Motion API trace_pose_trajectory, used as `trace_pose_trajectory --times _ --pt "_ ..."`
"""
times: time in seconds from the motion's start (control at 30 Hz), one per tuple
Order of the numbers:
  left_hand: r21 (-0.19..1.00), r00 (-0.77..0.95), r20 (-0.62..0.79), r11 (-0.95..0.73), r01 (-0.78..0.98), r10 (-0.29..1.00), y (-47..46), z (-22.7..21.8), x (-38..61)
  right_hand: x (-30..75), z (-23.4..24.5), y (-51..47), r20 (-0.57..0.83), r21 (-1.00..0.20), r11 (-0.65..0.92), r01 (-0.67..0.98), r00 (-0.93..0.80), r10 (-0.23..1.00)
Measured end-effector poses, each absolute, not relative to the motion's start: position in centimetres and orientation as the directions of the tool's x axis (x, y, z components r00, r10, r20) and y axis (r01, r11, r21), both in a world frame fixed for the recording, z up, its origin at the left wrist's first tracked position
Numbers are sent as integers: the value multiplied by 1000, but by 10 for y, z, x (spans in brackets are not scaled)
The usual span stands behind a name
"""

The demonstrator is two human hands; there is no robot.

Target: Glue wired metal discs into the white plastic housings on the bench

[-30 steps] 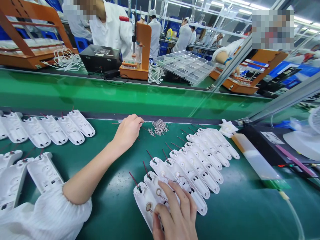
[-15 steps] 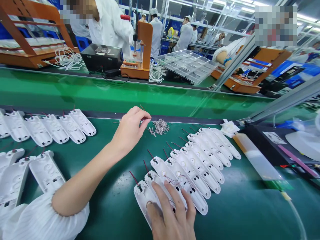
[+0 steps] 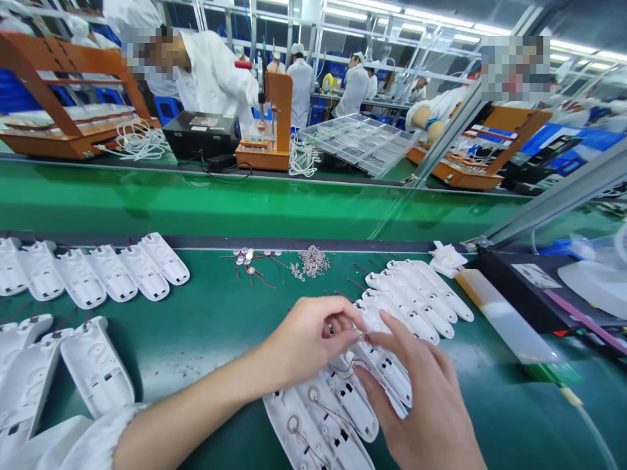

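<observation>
My left hand is closed, thumb and fingertips pinching a small wired disc mostly hidden by the fingers. My right hand has its fingers apart, one fingertip at that same small part. Both hands hover over a slanted row of white plastic shells. Round discs with thin wires show inside the nearer shells, such as the disc in the nearest one. Beyond the hands lies a loose group of silver discs with red wires, next to a heap of tiny metal parts.
More white shells are lined up at left. At right are a translucent tube-like tool with a hose, a crumpled white wipe and a black box. Across the green barrier people in white work near orange fixtures.
My left hand has come from the wired discs at the back to the shells, meeting my right hand. My right hand has lifted off the nearest shells and shifted right. The view has tilted slightly.
</observation>
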State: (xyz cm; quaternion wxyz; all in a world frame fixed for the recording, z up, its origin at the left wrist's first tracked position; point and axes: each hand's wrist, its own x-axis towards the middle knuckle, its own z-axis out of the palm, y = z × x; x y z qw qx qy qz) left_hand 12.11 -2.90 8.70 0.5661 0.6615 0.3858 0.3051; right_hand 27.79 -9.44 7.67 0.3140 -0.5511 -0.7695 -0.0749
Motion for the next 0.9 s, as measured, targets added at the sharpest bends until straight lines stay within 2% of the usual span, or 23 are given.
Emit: trace_pose_trajectory --times 0.1,0.2,0.33,0.4,0.43,0.47,0.57,0.73,0.9 --pt "982 511 -64 -37 184 857 -34 88 123 279 67 -91 619 -260 452 853 -212 756" --pt "938 500 -5 -169 301 866 -37 85 122 277 65 -89 656 -276 520 808 -238 717" --pt "792 573 -22 -336 510 819 -23 73 112 280 67 -82 633 -311 527 791 -241 736" --pt "646 475 -12 -356 675 880 0 65 99 290 68 -77 611 -269 521 810 -275 743" --pt "491 340 33 -312 813 940 13 60 91 297 68 -75 599 -242 509 826 -285 748" --pt "420 236 62 -240 875 970 27 55 81 304 67 -74 592 -216 490 844 -286 753" --pt "315 56 102 -86 945 993 61 39 55 320 62 -75 572 -175 441 880 -274 773" --pt "279 22 92 -47 959 996 77 19 37 320 48 -86 471 -209 388 898 -255 844" --pt "310 40 85 -65 949 996 77 12 34 317 37 -82 490 -240 289 927 -141 860"
